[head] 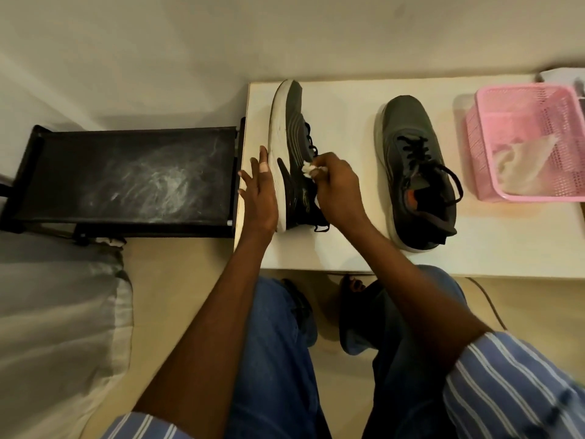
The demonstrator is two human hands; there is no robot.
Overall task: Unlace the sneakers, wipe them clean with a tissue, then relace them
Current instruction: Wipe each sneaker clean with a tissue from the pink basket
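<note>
Right hand (pixel 335 182) pinches a small crumpled white tissue (pixel 308 168) in its curled fingers and holds it against the dark upper of the left-side sneaker (pixel 291 147). That sneaker lies tipped on its side near the left edge of the white surface (pixel 342 248), its pale sole turned toward the left and its toe pointing away from the person. Black laces (pixel 311 144) are threaded through its eyelets, and a loose end shows by the heel.

Left hand (pixel 258 191) rests flat against the sole with its fingers straight and spread, gripping nothing; a pale plaster wraps one finger.

To the right, well apart from the first, the second sneaker (pixel 418 172) stands upright on its sole, dark grey, with an orange patch inside the collar. Its black laces are in the eyelets, and one loop hangs out over the right side.

A pink plastic mesh basket (pixel 531 99) sits farther right on the surface, holding crumpled white tissue or plastic; which one cannot be told.

Beside the surface on the left stands a black, scuffed tray-like shelf (pixel 133 175). Blue jeans and striped sleeves show below.
</note>
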